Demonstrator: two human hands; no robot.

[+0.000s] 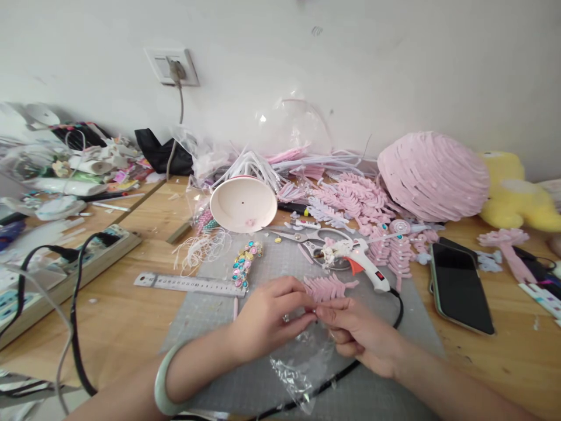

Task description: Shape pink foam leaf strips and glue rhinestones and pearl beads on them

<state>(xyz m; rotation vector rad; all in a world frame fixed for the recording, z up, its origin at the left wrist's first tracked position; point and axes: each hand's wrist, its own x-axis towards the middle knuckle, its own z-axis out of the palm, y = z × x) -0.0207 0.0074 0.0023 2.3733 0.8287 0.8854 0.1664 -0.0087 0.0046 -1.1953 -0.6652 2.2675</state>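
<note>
My left hand [269, 316] and my right hand [357, 330] meet over a grey cutting mat [210, 316], fingertips pinched together on a small object I cannot make out. A pink feather-like foam piece [328, 286] lies just beyond the fingertips. A crumpled clear plastic bag [302, 362] sits under the hands. A pale green bangle [163, 380] is on my left wrist. A white glue gun [362, 260] rests on the mat behind the hands, its black cord [397, 307] curving past my right hand.
A metal ruler [188, 283], a strip of coloured gems [245, 263], scissors [302, 240], an overturned pink cup [243, 204], a pile of pink foam pieces [350, 199], a pink ribbed ball [432, 175], a phone [462, 286], a yellow plush toy [517, 193] and a power strip [65, 263] crowd the wooden table [123, 321].
</note>
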